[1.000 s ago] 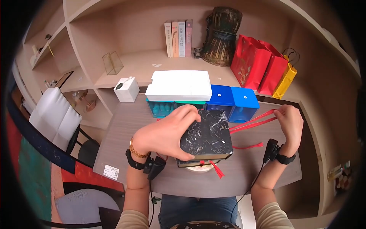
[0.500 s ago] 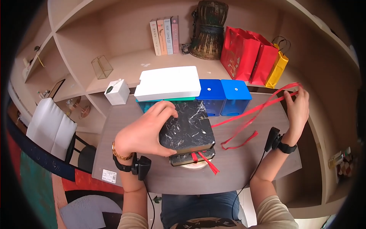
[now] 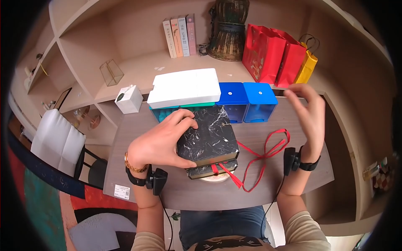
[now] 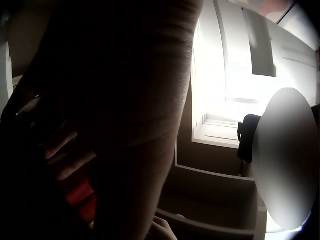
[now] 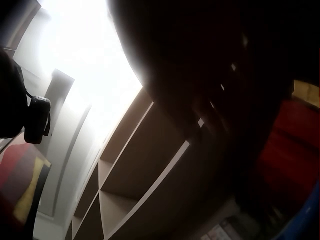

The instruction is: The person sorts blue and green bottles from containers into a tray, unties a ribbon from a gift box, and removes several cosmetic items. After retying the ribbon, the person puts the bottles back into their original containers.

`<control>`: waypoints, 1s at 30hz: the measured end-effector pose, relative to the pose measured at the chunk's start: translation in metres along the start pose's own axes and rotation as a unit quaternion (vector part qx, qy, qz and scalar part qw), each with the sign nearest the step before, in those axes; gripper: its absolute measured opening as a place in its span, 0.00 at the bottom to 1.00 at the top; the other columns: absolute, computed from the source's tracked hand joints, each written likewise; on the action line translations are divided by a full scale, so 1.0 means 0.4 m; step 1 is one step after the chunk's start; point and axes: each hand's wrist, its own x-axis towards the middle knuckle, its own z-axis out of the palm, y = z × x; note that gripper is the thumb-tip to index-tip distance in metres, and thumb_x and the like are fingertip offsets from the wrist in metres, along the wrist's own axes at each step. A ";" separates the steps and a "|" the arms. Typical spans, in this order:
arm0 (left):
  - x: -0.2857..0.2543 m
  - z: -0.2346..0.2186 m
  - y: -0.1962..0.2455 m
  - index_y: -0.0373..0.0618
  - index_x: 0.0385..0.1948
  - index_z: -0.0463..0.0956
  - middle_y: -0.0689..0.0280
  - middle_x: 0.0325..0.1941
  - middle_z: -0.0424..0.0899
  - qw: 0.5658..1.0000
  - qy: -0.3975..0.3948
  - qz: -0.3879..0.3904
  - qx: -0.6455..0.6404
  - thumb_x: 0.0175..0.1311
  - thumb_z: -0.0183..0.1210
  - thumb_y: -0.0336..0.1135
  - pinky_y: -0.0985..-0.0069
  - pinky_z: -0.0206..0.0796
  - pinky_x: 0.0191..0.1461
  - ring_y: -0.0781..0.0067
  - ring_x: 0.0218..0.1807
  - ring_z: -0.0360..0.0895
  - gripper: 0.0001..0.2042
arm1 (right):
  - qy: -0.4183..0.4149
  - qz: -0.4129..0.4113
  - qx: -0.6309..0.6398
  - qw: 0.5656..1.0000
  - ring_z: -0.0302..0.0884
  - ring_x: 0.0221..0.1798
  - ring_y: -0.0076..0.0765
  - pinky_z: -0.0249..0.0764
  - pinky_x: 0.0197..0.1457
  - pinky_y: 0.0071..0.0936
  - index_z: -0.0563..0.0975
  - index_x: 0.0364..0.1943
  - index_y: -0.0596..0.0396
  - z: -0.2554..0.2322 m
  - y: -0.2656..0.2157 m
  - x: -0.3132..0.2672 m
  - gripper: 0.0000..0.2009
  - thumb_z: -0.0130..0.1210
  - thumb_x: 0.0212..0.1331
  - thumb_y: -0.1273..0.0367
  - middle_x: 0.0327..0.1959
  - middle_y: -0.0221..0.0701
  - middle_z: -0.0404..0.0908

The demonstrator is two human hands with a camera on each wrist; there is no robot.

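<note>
In the head view, a black marbled box (image 3: 209, 136) with a gold-coloured band at its front edge sits on the table in front of the person. Below it shows a second black marbled layer (image 3: 205, 171), with a red tassel (image 3: 235, 180) hanging from between them. My left hand (image 3: 163, 140) grips the box from its left side, thumb at the front corner and fingers bent over the top. A red ribbon (image 3: 264, 157) lies looped on the table to the right. Above and behind the loop, my right hand (image 3: 312, 115) is raised with loosely bent fingers, holding nothing. Both wrist views are very dark.
Behind the box stand blue lidded containers (image 3: 260, 102) and teal ones under a white tray-like lid (image 3: 184, 88). A white cube (image 3: 129, 100) is at the back left. The shelf holds upright books (image 3: 180, 37), a woven drum-shaped object (image 3: 228, 33) and red paper bags (image 3: 268, 54).
My right hand has let go of the red ribbon, which dropped from its raised stretch onto the table in a loop. The hand moved slightly left; my left hand kept its grip on the box.
</note>
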 end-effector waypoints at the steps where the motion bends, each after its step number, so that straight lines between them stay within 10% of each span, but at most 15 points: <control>1: 0.001 -0.002 0.002 0.43 0.56 0.70 0.54 0.67 0.65 1.000 0.000 0.001 -0.007 0.39 0.81 0.47 0.64 0.72 0.61 0.50 0.65 0.71 0.40 | -0.040 -0.027 0.014 0.999 0.86 0.46 0.41 0.78 0.51 0.33 0.83 0.43 0.63 0.015 -0.021 -0.006 0.16 0.68 0.59 0.63 0.41 0.42 0.87; 8: 0.006 -0.002 0.009 0.39 0.55 0.71 0.51 0.64 0.68 0.999 0.014 0.017 -0.023 0.39 0.80 0.46 0.61 0.66 0.70 0.46 0.69 0.67 0.39 | -0.395 -0.262 0.066 0.878 0.48 0.82 0.63 0.54 0.80 0.49 0.57 0.78 0.53 0.140 -0.114 -0.073 0.62 0.78 0.36 0.43 0.80 0.54 0.49; 11: 0.010 0.007 0.017 0.39 0.54 0.71 0.51 0.64 0.68 0.999 0.030 0.031 -0.019 0.40 0.80 0.45 0.61 0.66 0.69 0.47 0.69 0.67 0.38 | -0.430 -0.252 0.046 0.866 0.41 0.82 0.71 0.45 0.81 0.63 0.56 0.79 0.44 0.189 -0.115 -0.085 0.62 0.77 0.36 0.41 0.82 0.53 0.43; 23: 0.009 0.021 -0.055 0.39 0.70 0.60 0.47 0.75 0.62 0.995 0.054 -0.007 -0.086 0.39 0.82 0.53 0.61 0.60 0.76 0.46 0.76 0.63 0.54 | -0.437 -0.282 0.036 0.853 0.51 0.79 0.66 0.54 0.80 0.52 0.64 0.75 0.46 0.199 -0.094 -0.066 0.56 0.78 0.36 0.47 0.79 0.51 0.54; 30: 0.030 0.035 -0.212 0.41 0.74 0.55 0.48 0.71 0.70 0.944 -0.093 -0.088 -0.305 0.52 0.79 0.43 0.59 0.63 0.77 0.55 0.74 0.68 0.50 | -0.438 -0.276 0.034 0.855 0.49 0.80 0.69 0.55 0.80 0.55 0.65 0.75 0.43 0.200 -0.112 -0.068 0.53 0.76 0.38 0.51 0.79 0.52 0.55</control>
